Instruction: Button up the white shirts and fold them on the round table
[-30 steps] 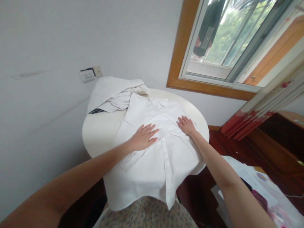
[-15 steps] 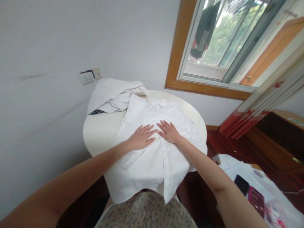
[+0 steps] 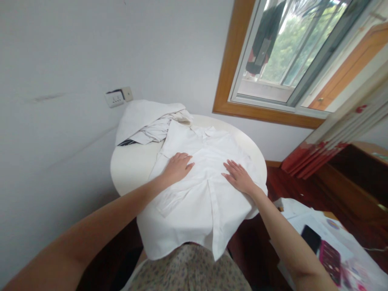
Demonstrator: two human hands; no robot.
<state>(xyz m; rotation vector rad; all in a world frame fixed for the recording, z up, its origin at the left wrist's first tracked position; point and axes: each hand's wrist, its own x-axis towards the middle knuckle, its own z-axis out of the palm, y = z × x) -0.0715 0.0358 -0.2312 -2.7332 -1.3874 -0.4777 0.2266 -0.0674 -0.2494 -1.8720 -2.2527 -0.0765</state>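
A white button shirt point(image 3: 200, 190) lies spread face up on a round white table point(image 3: 130, 167), its hem hanging over the near edge. My left hand point(image 3: 176, 166) rests flat on the shirt's left chest, fingers stretched and together. My right hand point(image 3: 238, 176) lies flat on the shirt's right side with fingers spread. Neither hand holds anything.
A pile of other white garments point(image 3: 148, 121) with a dark striped piece sits at the table's back left against the wall, under a wall socket point(image 3: 117, 97). A wood-framed window point(image 3: 273, 60) is at the right. A low surface with papers and a dark phone point(image 3: 312, 238) lies at lower right.
My right hand has slid from the shirt's middle out to the right side. My left hand has shifted slightly left and up on the shirt.
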